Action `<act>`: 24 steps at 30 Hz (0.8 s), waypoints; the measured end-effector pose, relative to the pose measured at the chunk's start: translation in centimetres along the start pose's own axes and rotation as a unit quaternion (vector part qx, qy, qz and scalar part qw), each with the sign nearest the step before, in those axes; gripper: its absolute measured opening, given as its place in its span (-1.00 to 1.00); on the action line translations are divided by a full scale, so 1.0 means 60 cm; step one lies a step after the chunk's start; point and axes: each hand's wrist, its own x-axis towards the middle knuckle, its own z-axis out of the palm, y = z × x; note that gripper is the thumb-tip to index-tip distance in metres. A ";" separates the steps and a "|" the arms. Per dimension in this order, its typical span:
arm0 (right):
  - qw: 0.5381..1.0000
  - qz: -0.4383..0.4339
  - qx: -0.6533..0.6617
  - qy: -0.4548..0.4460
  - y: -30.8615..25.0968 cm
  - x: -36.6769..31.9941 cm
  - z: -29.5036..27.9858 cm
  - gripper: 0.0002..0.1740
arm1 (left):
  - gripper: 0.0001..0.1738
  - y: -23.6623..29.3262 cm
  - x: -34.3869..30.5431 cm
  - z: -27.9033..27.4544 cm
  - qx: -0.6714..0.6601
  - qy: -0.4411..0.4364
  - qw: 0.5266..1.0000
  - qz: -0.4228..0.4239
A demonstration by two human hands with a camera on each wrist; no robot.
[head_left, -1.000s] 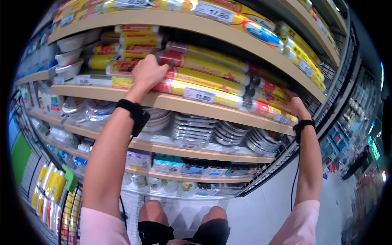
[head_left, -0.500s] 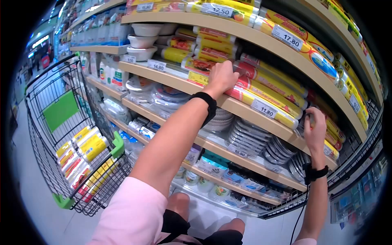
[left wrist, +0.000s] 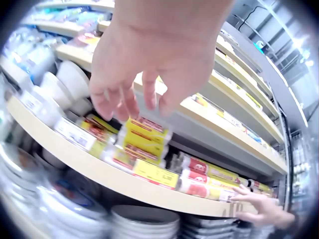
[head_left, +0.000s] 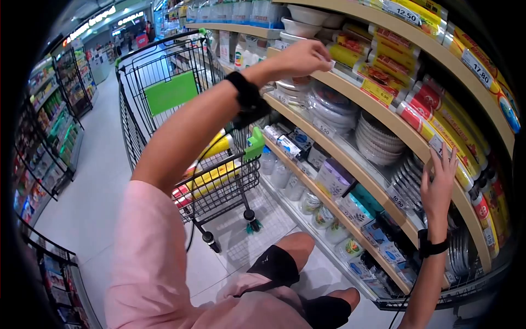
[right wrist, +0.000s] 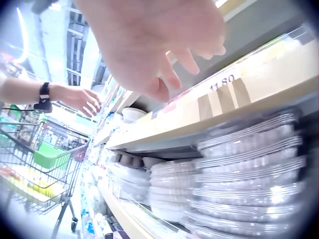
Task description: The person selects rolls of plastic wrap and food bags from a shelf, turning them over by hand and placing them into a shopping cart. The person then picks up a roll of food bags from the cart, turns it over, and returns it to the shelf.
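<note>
My left hand (head_left: 304,58) hangs in the air before the shelf, near the stacked white bowls (head_left: 301,24). Its fingers are loosely bent and hold nothing, as the left wrist view also shows. At the shelf's front edge (head_left: 416,140), my right hand (head_left: 438,186) has its fingers spread, fingertips right by the 11.80 price label (head_left: 436,144). Behind that label lie long yellow rolls with red ends (head_left: 416,115). Shorter yellow rolls (head_left: 392,55) are stacked to their left, behind a yellow price tag (head_left: 378,91).
A shopping cart (head_left: 253,143) with yellow rolls (head_left: 216,178) inside stands on the left, close to the shelving. Lower shelves bear stacked plates (head_left: 378,140), foil trays (head_left: 408,183) and boxed goods (head_left: 334,178). Another rack (head_left: 46,126) lines the aisle's far side.
The view has swung left toward the cart. My left hand has come off the rolls and moved left to the bowls; my right hand has left the rolls' right ends for the shelf's front edge.
</note>
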 end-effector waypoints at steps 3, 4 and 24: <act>0.993 -0.010 0.114 0.005 -0.083 0.016 -0.001 -0.58 | -0.49 -0.057 -0.101 -0.117 0.176 -0.129 0.964 -0.150; 0.986 -0.024 0.162 -0.007 -0.123 0.024 0.005 -0.59 | -0.45 -0.099 -0.125 -0.146 0.197 -0.149 0.948 -0.200; 0.802 -0.205 0.519 -0.213 -0.583 0.018 0.184 -0.29 | -0.28 -0.437 -0.442 -0.065 0.198 -0.425 0.755 -0.459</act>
